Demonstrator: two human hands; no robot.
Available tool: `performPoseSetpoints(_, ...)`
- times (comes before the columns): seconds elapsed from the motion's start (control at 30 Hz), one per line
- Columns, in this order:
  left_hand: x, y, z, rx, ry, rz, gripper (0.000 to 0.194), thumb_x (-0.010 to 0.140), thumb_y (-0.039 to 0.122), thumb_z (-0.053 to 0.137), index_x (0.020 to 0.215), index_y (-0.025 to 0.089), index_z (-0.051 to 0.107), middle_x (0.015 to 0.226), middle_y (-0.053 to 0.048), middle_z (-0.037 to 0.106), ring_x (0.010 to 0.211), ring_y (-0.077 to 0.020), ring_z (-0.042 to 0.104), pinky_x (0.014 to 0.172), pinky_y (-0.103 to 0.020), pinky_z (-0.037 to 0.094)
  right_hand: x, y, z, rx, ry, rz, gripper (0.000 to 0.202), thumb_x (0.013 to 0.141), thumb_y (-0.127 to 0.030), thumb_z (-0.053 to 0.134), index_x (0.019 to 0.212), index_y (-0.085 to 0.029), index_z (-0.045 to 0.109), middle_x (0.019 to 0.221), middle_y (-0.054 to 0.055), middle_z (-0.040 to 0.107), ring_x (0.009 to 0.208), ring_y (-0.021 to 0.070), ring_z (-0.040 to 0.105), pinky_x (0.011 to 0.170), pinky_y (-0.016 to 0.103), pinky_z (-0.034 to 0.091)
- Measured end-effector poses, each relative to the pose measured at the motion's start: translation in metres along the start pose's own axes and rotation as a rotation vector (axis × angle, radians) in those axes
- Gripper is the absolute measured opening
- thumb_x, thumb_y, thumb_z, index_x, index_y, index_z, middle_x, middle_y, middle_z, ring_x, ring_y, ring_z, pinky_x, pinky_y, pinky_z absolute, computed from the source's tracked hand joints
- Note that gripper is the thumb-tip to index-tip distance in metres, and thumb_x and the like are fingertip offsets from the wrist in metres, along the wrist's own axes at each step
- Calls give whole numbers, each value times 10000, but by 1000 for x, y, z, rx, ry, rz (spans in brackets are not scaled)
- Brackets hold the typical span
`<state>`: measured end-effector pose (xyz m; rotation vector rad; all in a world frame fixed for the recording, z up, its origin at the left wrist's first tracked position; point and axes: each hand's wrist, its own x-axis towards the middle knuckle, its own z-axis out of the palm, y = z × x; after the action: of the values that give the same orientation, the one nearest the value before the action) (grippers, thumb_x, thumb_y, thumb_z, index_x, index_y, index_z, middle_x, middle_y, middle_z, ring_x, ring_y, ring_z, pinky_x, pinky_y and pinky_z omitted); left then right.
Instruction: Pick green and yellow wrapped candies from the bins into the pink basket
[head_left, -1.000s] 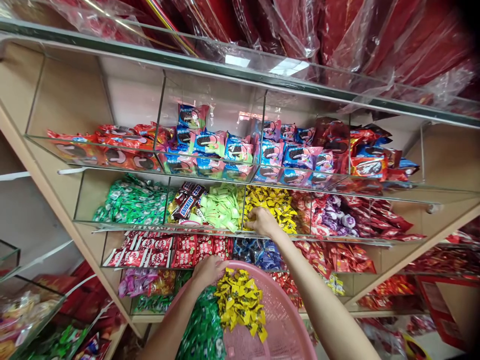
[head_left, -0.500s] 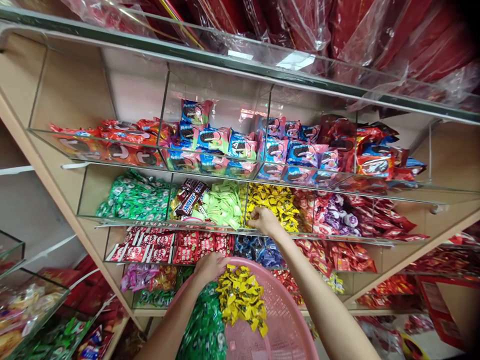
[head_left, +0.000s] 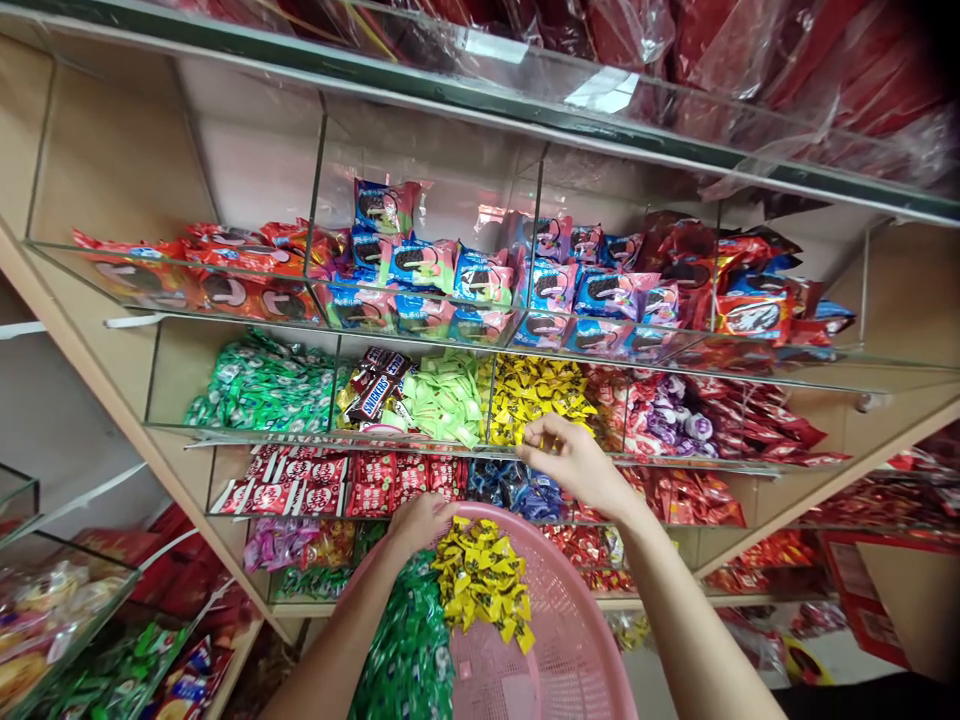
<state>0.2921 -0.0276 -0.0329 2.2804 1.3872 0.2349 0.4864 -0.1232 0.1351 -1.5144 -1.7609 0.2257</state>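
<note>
My left hand (head_left: 421,520) is closed on the far rim of a round pink plastic basket (head_left: 592,610). Inside the basket lie a heap of green-wrapped candies (head_left: 405,640) and, beside it, a pile of yellow-wrapped candies (head_left: 484,580). My right hand (head_left: 574,462) hovers in front of the middle shelf, just below a compartment of yellow candies (head_left: 536,395). Its fingers are loosely curled with a gap between them and the thumb, and no candy shows in them.
Glass-fronted shelves hold green candies (head_left: 262,390), Snickers bars (head_left: 379,390), light green packets (head_left: 446,395) and purple candies (head_left: 682,420). Blue cookie packs (head_left: 420,265) fill the shelf above. Red-and-white packets (head_left: 292,480) sit below. A glass shelf edge (head_left: 450,100) crosses overhead.
My right hand has drawn back from the yellow candies on the shelf, slightly right and toward me, and its fingers have loosened. My left hand stays on the basket rim.
</note>
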Motion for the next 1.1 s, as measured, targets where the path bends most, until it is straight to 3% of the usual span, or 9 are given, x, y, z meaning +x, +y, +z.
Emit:
performPoseSetpoints(0.1,0,0,0,-16,5,6,507,767,645,312,750,221,591,758,-7,631,700,-140,569,519,-195,258,-39,4,18,-48,-120,-26,120,739,-277,524,803,-179,550,771,-1,529,750,128,498,682,249,382)
performPoseSetpoints(0.2,-1,1,-1,-21,-5,-7,517,766,650,311,757,219,597,768,-10,636,711,-140,575,523,-193,264,-75,30,45,-218,-235,22,94,715,-218,539,798,-176,546,797,17,534,779,151,503,687,265,388)
performPoseSetpoints(0.37,0,1,-1,-16,-14,-15,531,762,657,304,727,212,592,724,-9,624,684,-136,567,520,-190,266,-110,67,63,-615,-259,123,118,711,-163,532,824,-155,563,869,80,546,851,217,503,729,315,381)
performPoseSetpoints(0.57,-1,1,-2,-9,-14,-10,540,764,661,283,719,221,591,693,-9,612,650,-136,551,519,-193,269,-112,65,63,-659,-304,136,143,736,-178,502,865,-157,558,852,70,551,833,203,522,710,284,382)
performPoseSetpoints(0.87,1,-1,1,-5,-7,-9,543,760,667,287,764,224,601,761,-19,635,685,-150,572,525,-195,281,-102,70,87,-761,-260,137,137,805,-226,462,843,-152,571,834,79,598,762,173,570,644,249,375)
performPoseSetpoints(1.1,-1,1,-2,-19,-9,-14,534,764,658,296,758,223,607,747,-17,631,702,-147,570,540,-198,291,-104,76,99,-817,-296,200,174,834,-259,446,829,-156,587,769,77,624,713,188,603,580,254,364)
